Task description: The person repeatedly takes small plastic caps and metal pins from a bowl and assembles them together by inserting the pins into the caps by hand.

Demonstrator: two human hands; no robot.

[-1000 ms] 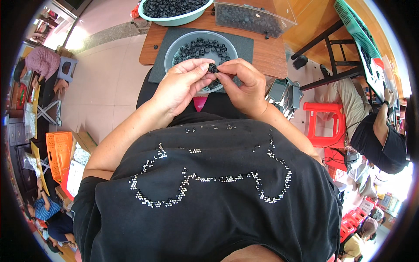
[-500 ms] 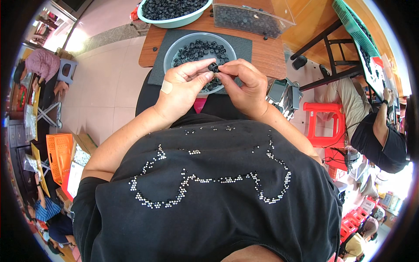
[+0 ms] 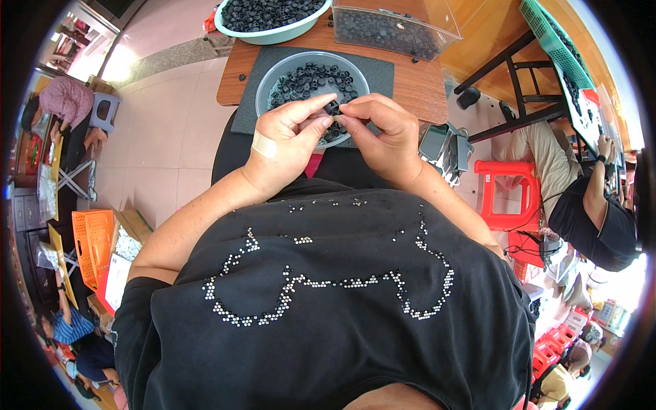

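Observation:
My left hand (image 3: 290, 137) and my right hand (image 3: 383, 133) meet over the near rim of a round grey bowl (image 3: 270, 85) full of small black ring-shaped parts. Between the fingertips of both hands sits one small black part (image 3: 333, 108), pinched from both sides. A tan plaster is stuck on the back of my left hand. The bowl rests on a dark grey mat (image 3: 379, 72) on a small wooden table (image 3: 424, 92).
A teal basin (image 3: 270, 34) and a clear plastic box (image 3: 396, 27), both holding black parts, stand at the table's far side. A red plastic stool (image 3: 506, 195) and a seated person (image 3: 581, 205) are to the right. Orange crates (image 3: 92, 242) and other people are at the left.
Both hands have stayed together over the bowl's near rim. The fingers have shifted slightly around the small black part.

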